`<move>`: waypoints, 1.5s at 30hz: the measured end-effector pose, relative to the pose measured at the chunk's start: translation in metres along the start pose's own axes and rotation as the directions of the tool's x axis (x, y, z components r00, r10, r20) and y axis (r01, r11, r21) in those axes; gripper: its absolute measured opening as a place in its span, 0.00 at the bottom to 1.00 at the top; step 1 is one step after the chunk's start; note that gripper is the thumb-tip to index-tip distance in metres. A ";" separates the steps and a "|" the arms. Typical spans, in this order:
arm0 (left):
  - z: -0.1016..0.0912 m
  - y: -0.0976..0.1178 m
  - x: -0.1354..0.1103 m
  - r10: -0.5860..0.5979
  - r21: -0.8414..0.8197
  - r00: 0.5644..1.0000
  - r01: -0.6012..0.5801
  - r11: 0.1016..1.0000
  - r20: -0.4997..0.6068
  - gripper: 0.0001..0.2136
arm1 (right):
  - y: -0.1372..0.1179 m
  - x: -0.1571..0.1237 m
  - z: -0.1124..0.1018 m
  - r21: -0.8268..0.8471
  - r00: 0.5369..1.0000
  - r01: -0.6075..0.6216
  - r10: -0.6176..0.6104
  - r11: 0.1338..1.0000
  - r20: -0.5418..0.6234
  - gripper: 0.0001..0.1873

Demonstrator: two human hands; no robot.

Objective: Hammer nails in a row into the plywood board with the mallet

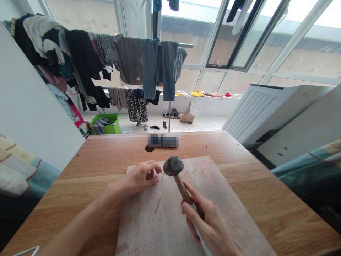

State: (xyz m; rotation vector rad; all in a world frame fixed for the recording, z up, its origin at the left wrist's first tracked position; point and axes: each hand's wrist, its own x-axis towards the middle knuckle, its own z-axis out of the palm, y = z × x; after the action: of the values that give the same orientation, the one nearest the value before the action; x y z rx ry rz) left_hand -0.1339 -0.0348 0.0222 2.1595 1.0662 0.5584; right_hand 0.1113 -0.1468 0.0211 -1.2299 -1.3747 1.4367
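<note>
A pale wooden board [229,213] lies on the wooden table [266,185]. My right hand [205,222] grips the wooden handle of a hammer [173,167], whose dark round head hangs just above the board's far part. My left hand [140,177] rests on the board's far left corner, fingers pinched together beside the hammer head; what they hold is too small to make out. A loose nail [157,205] lies flat on the board between my hands. A few small nails [194,171] stand in the board to the right of the hammer head.
A round hole [149,148] is in the table beyond the board. Behind the table stands a rack of hanging clothes [149,67], a green laundry basket [105,124] on the floor, and white panels [266,110] leaning at the right. Cloth-covered surfaces flank both sides.
</note>
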 end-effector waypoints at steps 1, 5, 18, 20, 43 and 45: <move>0.001 -0.001 0.000 -0.021 -0.045 1.000 0.020 0.999 -0.010 0.08 | 0.000 0.000 0.000 0.005 1.000 0.003 -0.003 1.000 0.003 0.33; 0.003 -0.001 -0.001 -0.097 -0.117 0.993 0.089 0.989 -0.068 0.08 | 0.004 -0.001 0.002 0.034 1.000 0.025 -0.025 0.999 0.005 0.34; 0.007 -0.003 -0.001 -0.091 -0.102 0.981 0.074 0.992 -0.169 0.07 | 0.012 0.001 0.009 0.026 0.985 0.032 -0.036 0.999 0.170 0.30; 0.007 -0.002 -0.001 -0.096 -0.093 0.980 0.081 0.992 -0.173 0.09 | 0.011 0.000 0.009 -0.012 0.984 0.030 -0.028 0.999 0.175 0.29; 0.001 -0.008 -0.004 -0.096 -0.042 0.989 0.092 0.995 -0.115 0.11 | 0.016 0.002 0.010 -0.035 0.993 0.028 -0.023 0.999 0.116 0.29; -0.001 -0.003 -0.014 -0.043 0.088 0.989 0.056 0.994 -0.141 0.08 | 0.016 0.001 0.009 0.002 0.994 0.034 -0.034 0.999 0.104 0.28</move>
State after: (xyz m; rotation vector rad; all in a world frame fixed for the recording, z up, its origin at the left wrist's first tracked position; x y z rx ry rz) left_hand -0.1447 -0.0445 0.0195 2.1926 1.2399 0.6562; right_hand 0.1034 -0.1494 0.0042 -1.1399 -1.4580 1.4946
